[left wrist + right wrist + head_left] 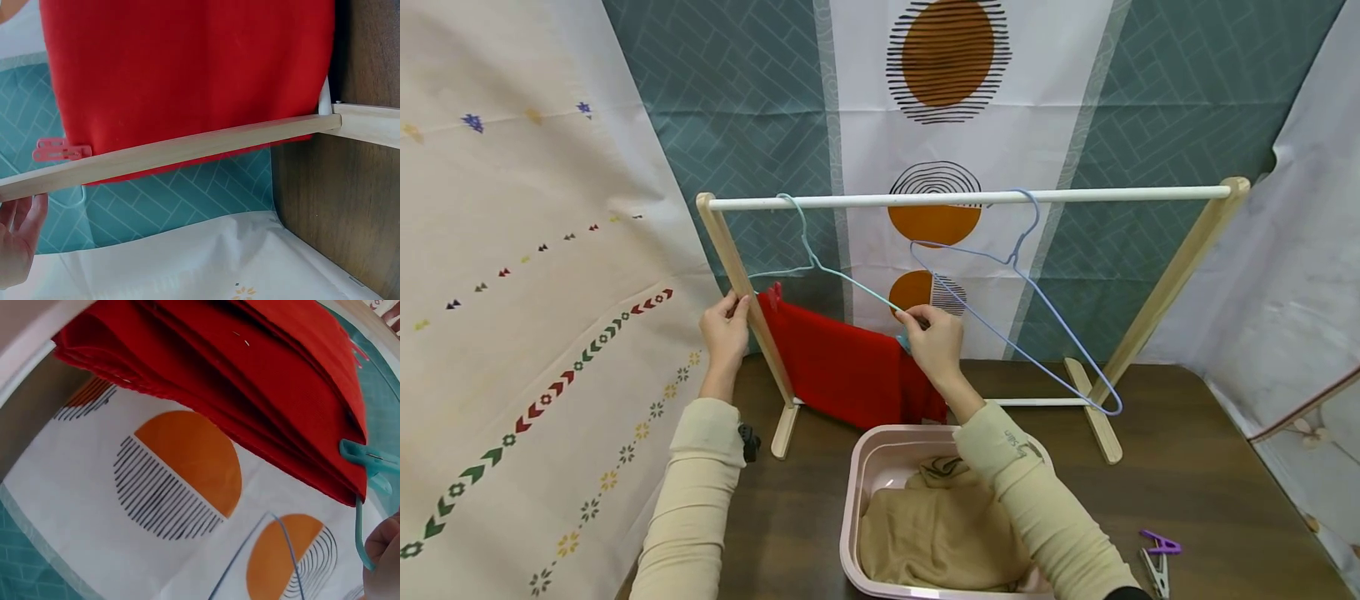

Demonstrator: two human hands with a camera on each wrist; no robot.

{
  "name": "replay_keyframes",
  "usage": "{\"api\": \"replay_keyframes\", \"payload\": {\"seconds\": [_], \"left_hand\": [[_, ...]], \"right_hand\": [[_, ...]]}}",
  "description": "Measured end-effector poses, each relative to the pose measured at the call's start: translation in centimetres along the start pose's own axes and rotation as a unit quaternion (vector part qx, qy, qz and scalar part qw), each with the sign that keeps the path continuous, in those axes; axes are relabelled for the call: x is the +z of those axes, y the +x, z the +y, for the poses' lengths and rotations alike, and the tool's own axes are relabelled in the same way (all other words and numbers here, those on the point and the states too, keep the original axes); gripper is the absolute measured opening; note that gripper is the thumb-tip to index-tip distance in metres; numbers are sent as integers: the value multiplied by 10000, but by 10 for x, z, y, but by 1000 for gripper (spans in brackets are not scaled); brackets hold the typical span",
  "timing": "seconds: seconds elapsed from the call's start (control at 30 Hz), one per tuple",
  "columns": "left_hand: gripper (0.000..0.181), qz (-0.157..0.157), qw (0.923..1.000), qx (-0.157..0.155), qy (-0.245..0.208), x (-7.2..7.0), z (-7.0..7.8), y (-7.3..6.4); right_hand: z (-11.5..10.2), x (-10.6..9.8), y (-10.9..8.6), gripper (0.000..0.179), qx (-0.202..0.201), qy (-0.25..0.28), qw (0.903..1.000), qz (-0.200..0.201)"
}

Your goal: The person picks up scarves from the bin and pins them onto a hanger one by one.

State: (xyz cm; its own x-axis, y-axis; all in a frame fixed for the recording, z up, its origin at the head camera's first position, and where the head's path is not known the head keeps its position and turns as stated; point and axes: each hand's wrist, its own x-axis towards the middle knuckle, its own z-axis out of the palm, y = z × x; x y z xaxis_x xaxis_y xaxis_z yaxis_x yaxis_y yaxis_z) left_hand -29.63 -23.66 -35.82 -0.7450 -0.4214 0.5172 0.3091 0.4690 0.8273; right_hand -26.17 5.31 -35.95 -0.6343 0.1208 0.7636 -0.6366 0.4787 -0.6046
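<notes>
A light teal hanger [850, 282] hooks over the white rail, carrying a folded red cloth [842, 358]. A red clothespin [62, 150] grips the cloth at its left end, a teal clothespin [369, 461] at its right. My right hand [936, 342] pinches the hanger's right end, just above the teal clothespin. At the left wooden post [741, 275], my left hand [726, 333] pinches the hanger's left end, partly hidden by the post. In the left wrist view, the fingers [31, 215] show beside the post, where the hanger's end loop runs toward them.
A periwinkle hanger [1063, 321] hangs on the white rail [865, 201] to the right. Below stands a pink basin [852, 517] with tan cloth [932, 533] in it. A purple clothespin [1163, 543] and a pale grey one [1157, 575] lie on the brown table [1210, 467].
</notes>
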Motion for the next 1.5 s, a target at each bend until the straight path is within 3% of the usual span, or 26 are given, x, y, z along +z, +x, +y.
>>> {"api": "replay_keyframes", "payload": {"seconds": [0.2,0.4,0.6,1.0,1.5], "left_hand": [[20,-11,10000,46,-31,1,3,0],[25,-39,9998,-134,-126,0,3,-1],[26,-45,9998,-199,-74,0,4,-3],[26,-41,9998,-165,-133,0,2,-3],[31,-117,9994,-334,-21,-1,0,-2]], "right_hand": [[4,-1,-4,12,-34,-24,9994,-336],[-4,-14,-8,14,41,-152,9958,-904],[-7,-30,-19,23,189,79,9912,-1311],[-1,-71,-43,23,3,-120,9924,-1221],[21,-129,-80,21,474,-495,9840,-1644]]}}
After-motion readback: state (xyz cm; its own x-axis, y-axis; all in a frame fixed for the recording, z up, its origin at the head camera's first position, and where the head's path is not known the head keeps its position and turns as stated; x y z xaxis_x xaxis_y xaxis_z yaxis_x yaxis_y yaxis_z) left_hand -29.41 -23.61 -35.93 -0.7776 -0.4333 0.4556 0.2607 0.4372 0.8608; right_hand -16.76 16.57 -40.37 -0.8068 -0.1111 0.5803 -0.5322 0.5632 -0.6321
